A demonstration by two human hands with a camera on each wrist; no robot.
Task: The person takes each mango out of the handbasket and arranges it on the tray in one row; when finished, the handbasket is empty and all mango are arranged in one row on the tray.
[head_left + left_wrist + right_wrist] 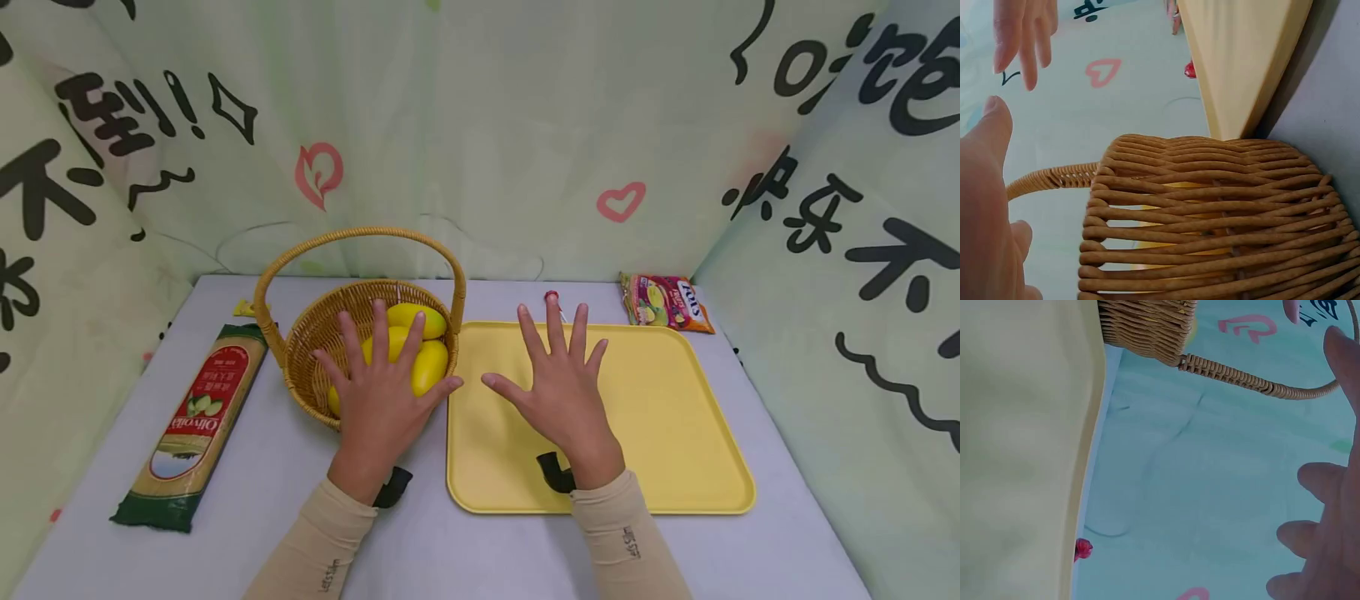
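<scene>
My left hand (382, 396), fingers spread and straight, is held over the front of a wicker basket (307, 358) with a tall arched handle. Several yellow mangoes (430, 367), or similar smooth oval fruit, lie in the basket, partly hidden by that hand. To its right, my right hand (558, 396) is spread above a yellow tray (660, 417) and holds nothing. The left wrist view shows the basket's woven side (1210, 225) close up, with the left hand (985, 212) apart from it. In the right wrist view, the right hand (1329, 531) is clear of the tray (1022, 456).
A long green-and-tan noodle packet (197, 425) lies left of the basket. Behind the basket's left side is a small yellow packet (243, 308). A pink snack bag (666, 302) lies at the back right, and a small red-topped item (552, 296) stands behind the tray.
</scene>
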